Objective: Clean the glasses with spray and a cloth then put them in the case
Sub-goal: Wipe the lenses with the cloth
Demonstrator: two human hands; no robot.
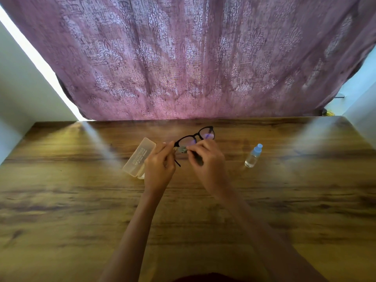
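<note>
At the left side a white wall (pixel 22 94) stands, and a bright strip of light runs along the edge of the purple curtain (pixel 193 58) that hangs behind the wooden table (pixel 81 210). On the table, left of the hands, the case (pixel 138 157) lies; it is pale and half transparent, and its near end is hidden by the left hand (pixel 159 165). I cannot tell if the case is open or closed. The left hand has its fingers closed on the left corner of the glasses (pixel 196 137), and one thin black temple comes out under this hand. The glasses are above the table, between both hands, with the black frame tilted and the right lens further from the person. The right hand (pixel 207 159) is closed on a small grey cloth (pixel 183 149) and presses it on the left lens, just beside the left fingertips. More to the right, well apart from the hands, the spray (pixel 253 156) stands on the table, a clear little bottle with a blue cap.
</note>
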